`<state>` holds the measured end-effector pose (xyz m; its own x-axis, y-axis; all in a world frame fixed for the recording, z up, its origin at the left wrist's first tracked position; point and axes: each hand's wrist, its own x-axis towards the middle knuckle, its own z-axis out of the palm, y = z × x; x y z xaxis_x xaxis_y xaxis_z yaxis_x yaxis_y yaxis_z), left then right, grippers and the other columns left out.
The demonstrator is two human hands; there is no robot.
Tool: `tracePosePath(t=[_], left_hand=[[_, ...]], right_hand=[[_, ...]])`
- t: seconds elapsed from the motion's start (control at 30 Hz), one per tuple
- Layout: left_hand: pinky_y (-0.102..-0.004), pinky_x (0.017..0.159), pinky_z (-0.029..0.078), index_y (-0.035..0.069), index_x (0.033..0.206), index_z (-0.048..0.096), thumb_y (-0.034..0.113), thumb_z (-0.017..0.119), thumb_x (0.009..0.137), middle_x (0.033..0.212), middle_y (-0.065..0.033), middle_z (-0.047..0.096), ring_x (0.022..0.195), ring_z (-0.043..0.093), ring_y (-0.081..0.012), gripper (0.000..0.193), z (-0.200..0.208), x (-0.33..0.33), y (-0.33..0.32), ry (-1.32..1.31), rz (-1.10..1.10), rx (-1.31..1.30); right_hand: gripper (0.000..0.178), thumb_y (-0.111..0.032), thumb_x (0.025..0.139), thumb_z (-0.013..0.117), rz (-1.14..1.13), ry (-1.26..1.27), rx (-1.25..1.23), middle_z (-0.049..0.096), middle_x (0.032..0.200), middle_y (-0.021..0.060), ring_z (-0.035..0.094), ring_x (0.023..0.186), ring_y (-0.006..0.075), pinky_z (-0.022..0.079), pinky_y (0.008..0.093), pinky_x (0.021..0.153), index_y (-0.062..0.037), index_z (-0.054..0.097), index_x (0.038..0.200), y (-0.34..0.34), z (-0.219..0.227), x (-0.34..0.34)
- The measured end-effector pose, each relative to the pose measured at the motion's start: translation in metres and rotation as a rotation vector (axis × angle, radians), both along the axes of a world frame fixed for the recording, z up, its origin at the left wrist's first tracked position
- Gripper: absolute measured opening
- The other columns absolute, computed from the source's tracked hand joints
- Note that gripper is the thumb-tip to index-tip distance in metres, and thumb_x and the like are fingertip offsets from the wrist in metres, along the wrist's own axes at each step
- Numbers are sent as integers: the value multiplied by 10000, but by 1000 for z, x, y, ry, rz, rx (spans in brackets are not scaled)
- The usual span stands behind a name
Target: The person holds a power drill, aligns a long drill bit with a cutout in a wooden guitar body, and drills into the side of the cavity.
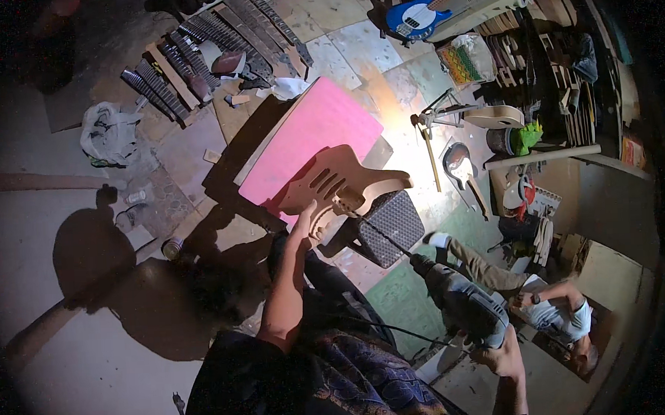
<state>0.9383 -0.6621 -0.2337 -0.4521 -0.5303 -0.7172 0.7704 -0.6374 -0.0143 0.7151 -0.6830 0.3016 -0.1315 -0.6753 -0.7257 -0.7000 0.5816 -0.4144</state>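
An unfinished wooden electric guitar body (342,166) with routed cavities and slots stands tilted against the edge of a pink-topped board or table (311,134). My left hand (303,218) grips its near left edge. My right hand (502,357) is closed around the rear handle of a corded power drill (466,302). From the drill a long, thin bit (384,236) reaches to the cavity at the body's near side. Whether its tip is inside the wood I cannot tell. Just beyond the bit sits a dark, textured stool top (394,228).
Another person (556,313) sits on the right, close to the drill. The drill's black cable (397,329) crosses my lap. Slotted wooden strips (214,46) lie at the far left; a blue electric guitar (413,18) rests at the far right. A sunburst guitar-shaped piece (460,165) lies on the floor.
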Motion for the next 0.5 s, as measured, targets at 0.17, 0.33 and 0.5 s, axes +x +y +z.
tracePosePath(t=[0.17,0.33,0.5], left_hand=[[-210,361,340,108,987,615,615,541,886,710,-70,591,452,468,-124,522,18,0,-2,27,32,79],[-202,364,334,98,990,609,597,560,886,709,-81,586,455,462,-123,513,28,2,-5,25,91,112],[-201,349,335,91,1007,613,577,561,894,693,-89,592,438,462,-120,502,36,0,-11,22,96,171]], right_hand=[[474,-80,615,740,192,61,91,692,937,122,647,814,196,524,350,734,46,624,1057,-5,-5,-34],[580,-96,627,738,240,-34,152,667,1065,165,639,916,210,504,357,820,52,577,1164,-27,-1,2],[627,-110,639,740,365,102,46,629,1181,191,583,1119,222,430,361,975,38,562,1222,-22,2,-19]])
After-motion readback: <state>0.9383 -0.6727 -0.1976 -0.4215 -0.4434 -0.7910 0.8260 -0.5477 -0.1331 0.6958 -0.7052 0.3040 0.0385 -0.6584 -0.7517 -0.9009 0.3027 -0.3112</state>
